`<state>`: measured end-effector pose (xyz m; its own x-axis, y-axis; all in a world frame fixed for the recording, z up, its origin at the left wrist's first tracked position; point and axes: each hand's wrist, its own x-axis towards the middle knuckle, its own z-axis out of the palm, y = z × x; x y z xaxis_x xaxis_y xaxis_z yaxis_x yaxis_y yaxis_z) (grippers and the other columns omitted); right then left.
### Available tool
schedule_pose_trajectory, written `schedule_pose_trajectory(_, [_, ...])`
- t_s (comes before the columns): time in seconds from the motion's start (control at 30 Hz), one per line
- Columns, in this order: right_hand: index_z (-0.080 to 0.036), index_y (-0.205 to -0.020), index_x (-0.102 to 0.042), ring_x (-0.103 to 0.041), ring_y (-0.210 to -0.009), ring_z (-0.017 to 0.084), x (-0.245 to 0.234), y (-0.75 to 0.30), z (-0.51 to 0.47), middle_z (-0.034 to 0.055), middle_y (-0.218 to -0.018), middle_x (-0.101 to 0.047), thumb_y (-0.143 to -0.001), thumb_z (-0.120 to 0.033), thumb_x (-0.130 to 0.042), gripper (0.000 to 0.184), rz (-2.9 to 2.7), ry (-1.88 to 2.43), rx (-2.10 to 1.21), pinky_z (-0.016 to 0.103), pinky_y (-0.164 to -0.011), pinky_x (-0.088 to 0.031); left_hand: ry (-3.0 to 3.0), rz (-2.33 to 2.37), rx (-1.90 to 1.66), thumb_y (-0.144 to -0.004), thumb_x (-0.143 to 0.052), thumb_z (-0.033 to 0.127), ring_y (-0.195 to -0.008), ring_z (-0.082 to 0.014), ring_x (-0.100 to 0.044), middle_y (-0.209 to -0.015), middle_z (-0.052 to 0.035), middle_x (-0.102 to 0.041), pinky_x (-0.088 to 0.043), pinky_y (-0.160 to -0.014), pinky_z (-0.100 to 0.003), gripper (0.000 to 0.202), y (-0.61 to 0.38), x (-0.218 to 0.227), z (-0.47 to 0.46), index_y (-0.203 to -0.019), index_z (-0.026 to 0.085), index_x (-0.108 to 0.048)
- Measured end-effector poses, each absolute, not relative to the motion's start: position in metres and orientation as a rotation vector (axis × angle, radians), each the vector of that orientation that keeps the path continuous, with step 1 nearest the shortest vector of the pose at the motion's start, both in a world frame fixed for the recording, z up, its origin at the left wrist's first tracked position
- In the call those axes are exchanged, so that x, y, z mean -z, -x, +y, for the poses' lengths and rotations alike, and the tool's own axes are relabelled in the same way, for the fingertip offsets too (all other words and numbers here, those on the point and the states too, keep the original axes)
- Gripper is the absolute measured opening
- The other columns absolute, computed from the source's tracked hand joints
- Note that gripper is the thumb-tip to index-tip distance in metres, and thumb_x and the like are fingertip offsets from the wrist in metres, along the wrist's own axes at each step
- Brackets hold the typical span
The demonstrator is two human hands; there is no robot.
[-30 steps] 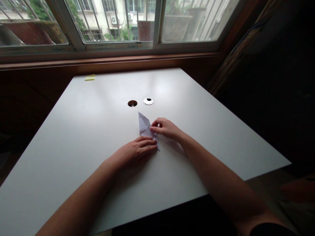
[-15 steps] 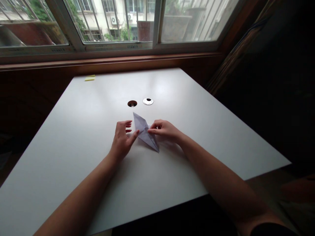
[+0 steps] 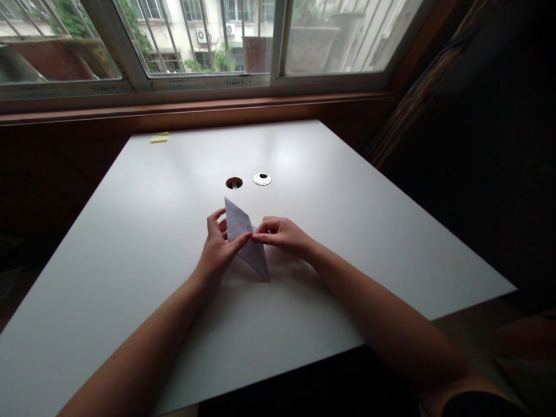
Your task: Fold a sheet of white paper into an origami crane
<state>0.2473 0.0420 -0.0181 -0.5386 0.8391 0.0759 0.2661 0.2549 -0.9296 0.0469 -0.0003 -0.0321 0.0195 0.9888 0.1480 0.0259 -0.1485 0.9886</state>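
A folded sheet of pale lilac paper (image 3: 238, 222), long and pointed at both ends, is held between my two hands a little in front of the desk's round hole. My left hand (image 3: 220, 243) grips it from the left, thumb across the near face and fingers behind the paper, partly hidden by it. From the right, my right hand (image 3: 284, 234) pinches the paper's middle edge between thumb and forefinger. Both thumb tips nearly meet there. The lower point of the paper hangs close to the desk top; whether it touches I cannot tell.
The white desk (image 3: 143, 231) spreads all round. Beyond my hands are a round cable hole (image 3: 234, 183) and a silvery round cap (image 3: 262, 179). Yellow sticky notes (image 3: 160, 138) lie by the far left edge. A barred window (image 3: 208, 40) rises behind the desk.
The paper has moved slightly left and stands more upright. My left fingers have gone behind it, and the left thumb now lies across its face. My right hand has followed leftward.
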Motion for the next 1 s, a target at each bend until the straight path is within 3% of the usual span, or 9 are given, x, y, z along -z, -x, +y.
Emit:
schedule_pose_trajectory(0.33, [-0.018, -0.086, -0.07, -0.048, -0.071, 0.012, 0.021, -0.242, 0.04, 0.0009, -0.083, -0.056, -0.076, -0.046, -0.076, 0.03, -1.954, 0.997, -1.227, 0.025, -0.064, -0.039, -1.242, 1.172, -1.477, -0.075, -0.079, 0.032, -0.091, -0.0197, -0.07, -0.109, -0.0061, -0.067, -0.058, -0.075, -0.031, 0.072, -0.044, 0.034, 0.004, -0.132, 0.027, -0.034])
schedule_pose_trajectory(0.57, [-0.018, -0.106, -0.059, -0.055, -0.061, 0.011, 0.019, -0.236, 0.033, 0.0017, -0.081, -0.065, -0.08, -0.049, -0.071, 0.042, -1.754, 1.06, -1.635, 0.023, -0.055, -0.041, -1.116, 1.097, -1.702, -0.075, -0.079, 0.03, -0.093, -0.0185, -0.068, -0.107, -0.0029, -0.066, -0.058, -0.077, -0.031, 0.069, -0.043, 0.04, 0.01, -0.127, 0.029, -0.035])
schedule_pose_trajectory(0.73, [-0.016, -0.081, -0.063, -0.05, -0.051, 0.009, 0.013, -0.232, 0.027, -0.0027, -0.057, -0.056, -0.084, -0.05, -0.065, 0.034, -1.82, 1.048, -1.742, 0.022, -0.052, -0.037, -1.163, 1.069, -1.697, -0.077, -0.078, 0.03, -0.097, -0.0188, -0.068, -0.11, -0.0031, -0.065, -0.057, -0.083, -0.033, 0.068, -0.043, 0.039, 0.009, -0.128, 0.031, -0.034])
schedule_pose_trajectory(1.0, [-0.016, -0.071, -0.06, -0.049, -0.052, 0.01, 0.014, -0.23, 0.028, -0.0026, -0.054, -0.054, -0.082, -0.051, -0.065, 0.037, -1.843, 1.046, -1.672, 0.023, -0.053, -0.034, -1.349, 1.162, -1.656, -0.075, -0.08, 0.036, -0.112, -0.0208, -0.061, -0.13, -0.0072, -0.049, -0.055, -0.091, -0.032, 0.079, -0.044, 0.04, 0.007, -0.136, 0.034, -0.028])
